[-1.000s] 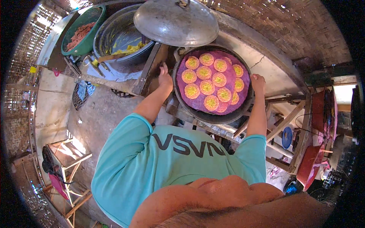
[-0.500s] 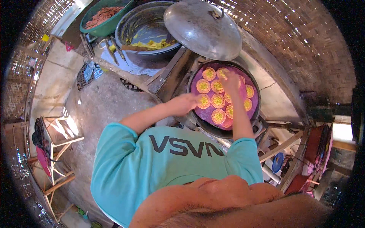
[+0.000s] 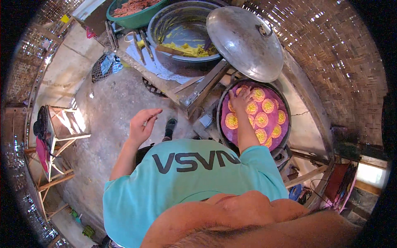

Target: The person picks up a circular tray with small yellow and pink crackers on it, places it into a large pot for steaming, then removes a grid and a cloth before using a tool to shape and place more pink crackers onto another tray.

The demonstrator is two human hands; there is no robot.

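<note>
By woven walls (image 3: 326, 62), left grip (image 3: 144, 123) hangs spread above floor (image 3: 109, 111); right grip (image 3: 241, 99), over purple surface (image 3: 272, 120), unclear.

The right hand (image 3: 242, 98) hides part of the yellow-topped discs (image 3: 261, 120) right of center; the top edge crops a green basin (image 3: 136, 20).

A light-pricked woven bamboo wall (image 3: 343, 62) curves across the upper right; concrete floor (image 3: 111, 120) spreads left of centre; a wooden stand (image 3: 70, 138) sits mid-left, a bright opening (image 3: 370, 175) at lower right.
</note>
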